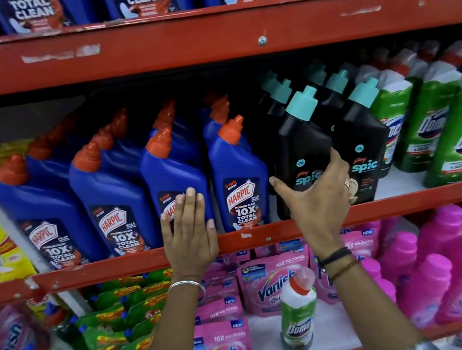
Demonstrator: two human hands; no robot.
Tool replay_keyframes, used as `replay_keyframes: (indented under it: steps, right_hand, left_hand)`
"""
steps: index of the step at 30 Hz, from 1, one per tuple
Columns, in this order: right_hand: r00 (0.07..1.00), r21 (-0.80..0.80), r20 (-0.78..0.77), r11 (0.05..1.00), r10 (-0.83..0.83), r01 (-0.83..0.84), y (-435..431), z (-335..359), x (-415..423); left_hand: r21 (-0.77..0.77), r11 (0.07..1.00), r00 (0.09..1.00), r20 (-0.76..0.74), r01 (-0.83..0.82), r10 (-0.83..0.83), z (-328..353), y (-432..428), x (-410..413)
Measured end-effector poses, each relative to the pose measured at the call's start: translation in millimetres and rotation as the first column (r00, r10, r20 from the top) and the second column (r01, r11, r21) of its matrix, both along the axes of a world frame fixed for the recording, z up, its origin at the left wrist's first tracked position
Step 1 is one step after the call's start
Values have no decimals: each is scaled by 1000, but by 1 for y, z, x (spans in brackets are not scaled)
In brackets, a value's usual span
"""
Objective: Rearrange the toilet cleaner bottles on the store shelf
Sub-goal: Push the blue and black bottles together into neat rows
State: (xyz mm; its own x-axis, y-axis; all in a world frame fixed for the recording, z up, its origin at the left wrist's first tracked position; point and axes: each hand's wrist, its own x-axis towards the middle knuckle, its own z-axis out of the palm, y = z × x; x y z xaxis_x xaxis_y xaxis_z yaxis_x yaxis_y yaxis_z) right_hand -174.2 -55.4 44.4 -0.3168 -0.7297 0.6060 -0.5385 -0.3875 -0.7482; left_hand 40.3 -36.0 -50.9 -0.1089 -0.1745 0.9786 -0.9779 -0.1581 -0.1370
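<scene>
A: Head view, centre of the frame: where is the black Spic bottle [300, 147]?

B: On the middle red shelf [265, 235], front row; long axis upright, leaning slightly, teal cap toward the upper right; the right hand [319, 190] wraps its lower body, thumb and fingers spread around it.

A: And the left hand [188, 228]?

B: Flat against a blue Harpic bottle [175, 178] just left of centre, fingers straight and pressed together; that bottle stands upright, orange cap tilted upper right.
</scene>
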Motion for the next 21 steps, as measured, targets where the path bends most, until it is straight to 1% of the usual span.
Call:
replay_keyframes:
  steps: [7, 11, 16, 18, 21]
  right_hand:
    - [994, 88, -98, 994, -51, 60, -5, -6, 5]
    - [979, 85, -179, 990, -98, 115, -5, -7, 8]
    - [969, 91, -232, 990, -87, 111, -4, -15, 6]
    - [975, 53, -210, 995, -71, 84, -3, -23, 3]
    - [993, -38, -118, 999, -17, 13, 7, -42, -6]
  left_hand:
    - [-3, 1000, 1000, -2, 6, -6, 0, 0, 0]
    - [-9, 1000, 1000, 3, 5, -5, -1, 0, 0]
    - [-6, 1000, 1000, -1, 5, -5, 0, 1, -1]
    - [-5, 1000, 1000, 0, 2, -2, 0, 1, -1]
    - [-9, 1000, 1000, 4, 5, -5, 1, 1, -1]
